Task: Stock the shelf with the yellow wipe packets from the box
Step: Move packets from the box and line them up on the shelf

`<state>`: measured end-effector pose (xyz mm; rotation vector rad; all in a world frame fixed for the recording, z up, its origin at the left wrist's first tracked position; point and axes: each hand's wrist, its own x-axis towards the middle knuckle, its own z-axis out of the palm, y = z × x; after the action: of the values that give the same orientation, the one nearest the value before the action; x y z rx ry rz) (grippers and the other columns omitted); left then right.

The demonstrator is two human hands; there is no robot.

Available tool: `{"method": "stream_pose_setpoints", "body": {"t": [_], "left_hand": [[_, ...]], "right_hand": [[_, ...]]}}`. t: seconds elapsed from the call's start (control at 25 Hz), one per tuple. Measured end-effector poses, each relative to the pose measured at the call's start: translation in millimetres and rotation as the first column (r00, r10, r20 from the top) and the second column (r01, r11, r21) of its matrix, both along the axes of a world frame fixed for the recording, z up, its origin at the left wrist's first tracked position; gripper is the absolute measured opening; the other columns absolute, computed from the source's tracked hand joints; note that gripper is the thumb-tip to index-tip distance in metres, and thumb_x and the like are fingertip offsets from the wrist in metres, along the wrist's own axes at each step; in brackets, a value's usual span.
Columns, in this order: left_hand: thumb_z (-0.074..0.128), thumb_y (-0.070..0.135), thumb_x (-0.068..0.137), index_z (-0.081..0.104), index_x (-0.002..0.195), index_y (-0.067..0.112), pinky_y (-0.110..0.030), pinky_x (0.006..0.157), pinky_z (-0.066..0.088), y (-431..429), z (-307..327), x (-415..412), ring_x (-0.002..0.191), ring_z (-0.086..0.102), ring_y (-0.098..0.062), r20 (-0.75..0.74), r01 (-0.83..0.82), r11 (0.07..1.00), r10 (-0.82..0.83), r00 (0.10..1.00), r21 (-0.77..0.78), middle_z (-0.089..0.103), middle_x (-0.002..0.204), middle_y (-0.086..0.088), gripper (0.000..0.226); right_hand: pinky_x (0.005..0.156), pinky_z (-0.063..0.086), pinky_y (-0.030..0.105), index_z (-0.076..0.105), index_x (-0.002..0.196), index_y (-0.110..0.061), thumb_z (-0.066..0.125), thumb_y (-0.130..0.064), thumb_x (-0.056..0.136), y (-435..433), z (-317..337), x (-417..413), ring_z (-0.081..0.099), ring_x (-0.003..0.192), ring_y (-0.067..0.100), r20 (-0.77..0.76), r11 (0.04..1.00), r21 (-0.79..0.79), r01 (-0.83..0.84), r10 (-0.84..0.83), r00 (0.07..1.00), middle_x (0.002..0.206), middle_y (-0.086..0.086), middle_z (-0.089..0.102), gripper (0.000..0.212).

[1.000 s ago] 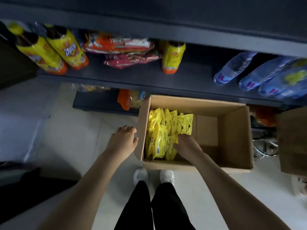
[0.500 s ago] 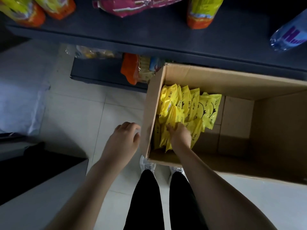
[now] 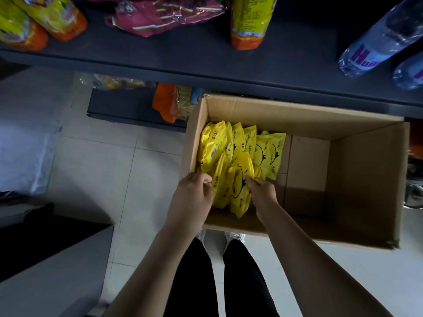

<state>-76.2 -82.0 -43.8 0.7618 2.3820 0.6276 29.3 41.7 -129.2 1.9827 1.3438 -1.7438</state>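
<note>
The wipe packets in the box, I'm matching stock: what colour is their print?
Black print on the yellow wipe packets, clearest in the head view.

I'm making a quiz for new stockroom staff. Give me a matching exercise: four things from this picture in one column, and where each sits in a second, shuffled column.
1. open brown cardboard box
2. yellow wipe packets
3. clear plastic bottle with purple lettering
4. pink foil snack bag

A. on the dark shelf, far right
B. on the pale tiled floor
C. on the dark shelf, left of centre
D. bunched at the box's left end

Pairs: 1-B, 2-D, 3-A, 4-C.
</note>
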Motion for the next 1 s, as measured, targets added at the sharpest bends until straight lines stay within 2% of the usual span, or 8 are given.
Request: {"method": "stream_pose_setpoints", "body": {"t": [0.12, 0.16, 0.24, 0.32, 0.44, 0.68, 0.88, 1.0], "left_hand": [[0.046, 0.018, 0.096, 0.063, 0.108, 0.009, -0.01, 0.076, 0.041, 17.5, -3.9, 20.2, 0.1, 0.063, -0.016, 0.212, -0.156, 0.984, 0.173, 0.962, -0.091, 0.068, 0.105, -0.004, 0.023], [0.044, 0.021, 0.097, 0.062, 0.105, 0.009, -0.017, 0.078, 0.046, 23.4, -9.7, 26.0, 0.1, 0.063, -0.02, 0.368, -0.316, 0.937, 0.349, 0.862, -0.149, 0.067, 0.099, -0.004, 0.023], [0.046, 0.029, 0.096, 0.058, 0.106, 0.005, -0.033, 0.08, 0.053, 35.3, -24.7, 33.9, 0.093, 0.062, -0.023, 0.649, -0.674, 0.655, 0.684, 0.334, -0.343, 0.062, 0.09, -0.005, 0.028], [0.05, 0.038, 0.092, 0.052, 0.114, 0.001, -0.037, 0.078, 0.052, 42.2, -39.8, 40.5, 0.088, 0.06, -0.023, 0.693, -0.781, 0.346, 0.705, -0.149, -0.52, 0.06, 0.095, -0.011, 0.044], [0.051, 0.051, 0.087, 0.044, 0.126, 0.003, -0.042, 0.084, 0.052, 48.7, -63.9, 49.5, 0.098, 0.059, -0.03, 0.689, -0.79, 0.135, 0.59, -0.421, -0.598, 0.058, 0.107, -0.017, 0.063], [0.051, 0.069, 0.077, 0.042, 0.127, -0.001, -0.042, 0.079, 0.05, 62.6, -97.7, 44.1, 0.109, 0.057, -0.033, 0.713, -0.78, 0.036, 0.432, -0.552, -0.625, 0.057, 0.119, -0.02, 0.086], [0.05, 0.039, 0.093, 0.047, 0.122, -0.004, -0.038, 0.088, 0.052, 67.3, -101.4, 45.6, 0.113, 0.057, -0.03, 0.746, -0.813, 0.043, 0.427, -0.511, -0.581, 0.058, 0.118, -0.018, 0.052], [0.05, 0.021, 0.095, 0.052, 0.105, -0.001, -0.039, 0.095, 0.05, 69.4, -98.8, 55.6, 0.107, 0.059, -0.03, 0.765, -0.834, 0.081, 0.454, -0.457, -0.546, 0.059, 0.109, -0.018, 0.024]], "right_hand": [[0.057, 0.043, 0.031, 0.067, 0.1, -0.002, 0.056, -0.028, 0.093, 14.6, 1.8, 11.7, 0.049, 0.064, 0.02, -0.006, 0.996, 0.044, 0.071, -0.071, 0.997, 0.07, 0.009, 0.056, 0.029], [0.063, 0.049, 0.032, 0.067, 0.101, -0.004, 0.057, -0.028, 0.093, 18.6, 1.7, 16.0, 0.055, 0.069, 0.021, -0.015, 0.993, 0.051, 0.111, -0.111, 0.994, 0.073, 0.007, 0.06, 0.027], [0.085, 0.054, 0.047, 0.066, 0.105, -0.009, 0.059, -0.029, 0.092, 24.6, 1.7, 23.5, 0.064, 0.089, 0.03, -0.02, 0.983, 0.039, 0.178, -0.177, 0.984, 0.087, 0.013, 0.066, 0.025], [0.09, 0.049, 0.057, 0.066, 0.104, -0.014, 0.06, -0.031, 0.091, 28.7, 2.1, 28.3, 0.06, 0.107, 0.042, -0.013, 0.975, 0.016, 0.222, -0.222, 0.975, 0.107, 0.023, 0.065, 0.023], [0.093, 0.044, 0.062, 0.065, 0.089, -0.021, 0.059, -0.03, 0.091, 32.7, -2.6, 31.8, 0.052, 0.115, 0.046, -0.028, 0.963, -0.001, 0.269, -0.269, 0.963, 0.115, 0.026, 0.062, 0.011], [0.093, 0.047, 0.059, 0.065, 0.112, -0.012, 0.058, -0.032, 0.092, 28.7, -20.9, 35.6, 0.063, 0.103, 0.038, -0.05, 0.963, -0.023, 0.269, -0.27, 0.962, 0.092, 0.011, 0.068, 0.029], [0.09, 0.052, 0.047, 0.061, 0.121, -0.009, 0.058, -0.026, 0.092, 41.0, -21.8, 51.8, 0.066, 0.097, 0.028, -0.077, 0.924, -0.024, 0.381, -0.382, 0.921, 0.097, 0.006, 0.068, 0.033], [0.092, 0.05, 0.052, 0.063, 0.113, -0.011, 0.059, -0.026, 0.092, 47.6, -15.4, 61.0, 0.064, 0.104, 0.034, -0.061, 0.916, 0.016, 0.402, -0.4, 0.914, 0.089, 0.003, 0.067, 0.026]]}}
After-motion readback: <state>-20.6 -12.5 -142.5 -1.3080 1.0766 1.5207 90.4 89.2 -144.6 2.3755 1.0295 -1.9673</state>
